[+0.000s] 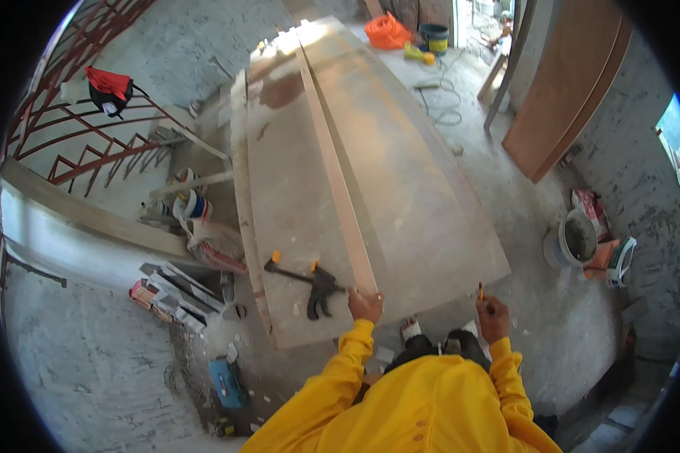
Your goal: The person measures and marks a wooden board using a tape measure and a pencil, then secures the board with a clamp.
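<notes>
Head view: left hand (366,305) grips the strip (338,177) — right hand (494,318) apart

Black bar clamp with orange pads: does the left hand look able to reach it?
Likely yes: the clamp lies close beside the left hand, though that hand would probably have to release the long, light-brown strip.

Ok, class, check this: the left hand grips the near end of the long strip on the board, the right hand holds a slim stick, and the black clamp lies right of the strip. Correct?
Not quite: the black clamp lies left of the long strip, as the head view shows. The rest stands.
</notes>
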### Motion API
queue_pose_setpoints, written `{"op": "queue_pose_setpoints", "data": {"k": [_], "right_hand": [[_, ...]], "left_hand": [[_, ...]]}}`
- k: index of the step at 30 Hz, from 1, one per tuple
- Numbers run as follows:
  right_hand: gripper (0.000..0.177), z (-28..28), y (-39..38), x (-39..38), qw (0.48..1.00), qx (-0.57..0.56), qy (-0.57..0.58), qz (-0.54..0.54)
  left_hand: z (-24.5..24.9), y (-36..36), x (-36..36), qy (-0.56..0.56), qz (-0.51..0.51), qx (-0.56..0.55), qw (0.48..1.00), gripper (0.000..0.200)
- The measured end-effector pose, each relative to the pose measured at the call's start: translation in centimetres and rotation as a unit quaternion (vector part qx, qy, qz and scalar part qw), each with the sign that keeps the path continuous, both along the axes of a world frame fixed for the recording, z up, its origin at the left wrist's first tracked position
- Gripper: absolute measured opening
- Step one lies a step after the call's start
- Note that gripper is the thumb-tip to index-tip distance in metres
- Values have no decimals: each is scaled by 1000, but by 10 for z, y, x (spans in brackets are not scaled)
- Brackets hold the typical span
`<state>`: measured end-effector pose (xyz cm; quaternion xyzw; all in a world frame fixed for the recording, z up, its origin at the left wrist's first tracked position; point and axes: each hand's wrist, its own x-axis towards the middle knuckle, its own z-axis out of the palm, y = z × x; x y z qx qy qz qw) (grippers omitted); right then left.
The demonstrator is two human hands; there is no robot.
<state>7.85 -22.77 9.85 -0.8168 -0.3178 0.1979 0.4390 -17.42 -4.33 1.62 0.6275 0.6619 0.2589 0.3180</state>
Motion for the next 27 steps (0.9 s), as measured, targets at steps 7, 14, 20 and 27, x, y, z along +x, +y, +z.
{"op": "queue_pose_setpoints", "data": {"k": [7, 14, 20, 27], "right_hand": [[22, 22, 1, -1, 995, 15, 96, 21], [33, 37, 5, -5, 980, 86, 179, 18], [44, 60, 18, -3, 969, 95, 222, -47], [36, 65, 15, 6, 970, 128, 200, -50]], "left_hand": [[5, 5, 0, 32, -20, -6, 999, 61], [28, 14, 11, 104, -38, -103, 989, 68], [25, 10, 34, 166, -82, -168, 968, 73], [3, -22, 41, 200, -72, -184, 960, 72]]}}
